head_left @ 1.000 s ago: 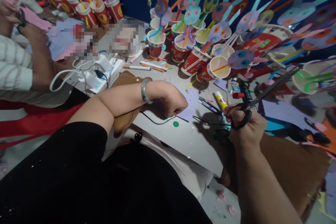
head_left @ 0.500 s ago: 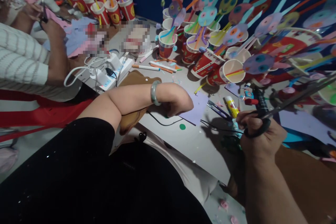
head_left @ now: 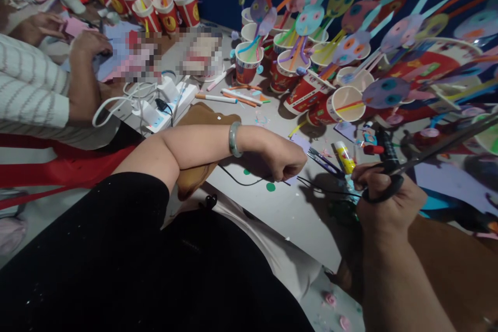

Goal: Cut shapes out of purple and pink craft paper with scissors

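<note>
Curled in toward the palm, the fingers of my left hand (head_left: 286, 158) rest over a piece of purple paper (head_left: 299, 141) that the hand mostly covers. Whatever those fingers hold, if anything, is hidden. A green paper dot (head_left: 271, 187) lies just below that hand. In my right hand (head_left: 389, 199) is a pair of scissors (head_left: 438, 150), gripped by the handles with the blades pointing up and right. Between the hands lie a second pair of scissors (head_left: 326, 162) and a yellow glue stick (head_left: 344, 155).
Red paper cups (head_left: 249, 65) with bunny figures on sticks crowd the back. A power strip (head_left: 175, 106) with white cables and several markers (head_left: 216, 99) lie left of them. At far left, a co-worker's hand (head_left: 91, 44) is over coloured paper. A black cord (head_left: 241, 184) crosses the table.
My left hand has moved right and slightly toward me, now covering most of the purple paper and uncovering a second green dot. My right hand stays about the same. The co-worker's hands have shifted.
</note>
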`<state>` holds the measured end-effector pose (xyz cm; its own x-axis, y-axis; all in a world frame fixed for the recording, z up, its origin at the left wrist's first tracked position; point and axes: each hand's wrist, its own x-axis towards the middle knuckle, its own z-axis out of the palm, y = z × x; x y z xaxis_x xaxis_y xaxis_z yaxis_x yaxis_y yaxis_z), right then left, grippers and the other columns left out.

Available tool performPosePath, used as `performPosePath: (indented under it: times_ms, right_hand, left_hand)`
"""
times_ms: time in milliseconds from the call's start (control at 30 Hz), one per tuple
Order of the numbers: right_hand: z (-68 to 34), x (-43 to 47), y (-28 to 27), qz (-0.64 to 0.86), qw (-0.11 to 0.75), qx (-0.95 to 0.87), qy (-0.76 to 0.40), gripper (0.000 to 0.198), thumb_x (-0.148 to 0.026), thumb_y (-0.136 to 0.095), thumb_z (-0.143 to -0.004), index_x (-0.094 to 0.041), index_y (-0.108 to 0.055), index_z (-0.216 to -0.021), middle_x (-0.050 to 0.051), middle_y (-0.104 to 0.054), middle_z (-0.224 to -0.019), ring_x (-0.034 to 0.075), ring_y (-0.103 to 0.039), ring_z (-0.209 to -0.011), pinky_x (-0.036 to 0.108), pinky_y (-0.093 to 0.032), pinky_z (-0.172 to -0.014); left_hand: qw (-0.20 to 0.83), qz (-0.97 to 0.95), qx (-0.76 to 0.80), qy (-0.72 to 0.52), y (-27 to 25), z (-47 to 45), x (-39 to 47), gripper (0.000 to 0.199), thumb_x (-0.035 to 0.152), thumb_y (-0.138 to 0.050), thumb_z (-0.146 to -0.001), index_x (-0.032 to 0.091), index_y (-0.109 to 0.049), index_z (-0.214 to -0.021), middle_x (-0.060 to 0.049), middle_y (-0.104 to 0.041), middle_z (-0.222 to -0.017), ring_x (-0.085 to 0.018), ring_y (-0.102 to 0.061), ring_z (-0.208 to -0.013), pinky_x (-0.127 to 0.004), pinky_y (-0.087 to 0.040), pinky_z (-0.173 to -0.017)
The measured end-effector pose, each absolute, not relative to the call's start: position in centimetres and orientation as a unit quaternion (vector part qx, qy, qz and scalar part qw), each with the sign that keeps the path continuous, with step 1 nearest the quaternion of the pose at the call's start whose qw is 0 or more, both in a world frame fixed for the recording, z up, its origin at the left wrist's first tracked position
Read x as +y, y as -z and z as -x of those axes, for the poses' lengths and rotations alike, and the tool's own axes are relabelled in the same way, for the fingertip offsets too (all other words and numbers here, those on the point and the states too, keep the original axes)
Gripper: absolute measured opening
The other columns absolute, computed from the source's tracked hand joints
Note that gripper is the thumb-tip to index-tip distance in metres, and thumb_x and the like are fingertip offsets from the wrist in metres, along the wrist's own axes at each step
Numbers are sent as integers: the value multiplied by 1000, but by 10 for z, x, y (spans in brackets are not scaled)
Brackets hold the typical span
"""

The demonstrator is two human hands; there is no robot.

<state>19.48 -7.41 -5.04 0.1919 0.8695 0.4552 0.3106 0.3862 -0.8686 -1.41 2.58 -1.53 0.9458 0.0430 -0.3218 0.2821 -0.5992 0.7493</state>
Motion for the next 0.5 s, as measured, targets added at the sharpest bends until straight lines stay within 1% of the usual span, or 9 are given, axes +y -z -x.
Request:
performPosePath:
  times_ms: [133, 233, 367, 500]
  right_hand:
    - [-194, -73, 49, 503, 587, -588, -240, 43, -52, -72, -77, -20, -55, -54, -1, -51, -52, 15, -51, -51, 30, -38, -50]
    - [-193, -73, 49, 494, 592, -588, -243, 43, -51, -72, -77, -20, -54, -54, -2, -49, -51, 15, -51, -52, 30, -39, -51]
    - [-193, -74, 48, 482, 586, -603, -247, 41, -47, -71, -80, -19, -55, -55, -1, -51, -53, 15, -52, -53, 29, -39, -52]
    - [-195, -74, 50, 476, 586, -612, -235, 41, -45, -71, -82, -19, -54, -54, -1, -50, -53, 15, -52, -54, 29, -38, -52]
  left_hand:
    - [436, -885, 76, 142, 18, 13, 17, 18, 4, -76, -52, 21, -72, -58, 1, -63, -59, -14, -45, -58, -31, -31, -64]
    - [412, -900, 69, 125, 19, 13, 10, 22, 3, -77, -50, 22, -72, -59, 1, -62, -60, -14, -44, -60, -31, -29, -63]
    - [386, -913, 69, 108, 19, 14, 4, 22, 1, -74, -52, 22, -71, -59, 0, -62, -61, -15, -42, -61, -32, -28, -63]
    - [384, -914, 63, 119, 17, 13, 2, 21, -1, -71, -55, 20, -68, -55, -1, -58, -60, -15, -40, -62, -32, -28, -66]
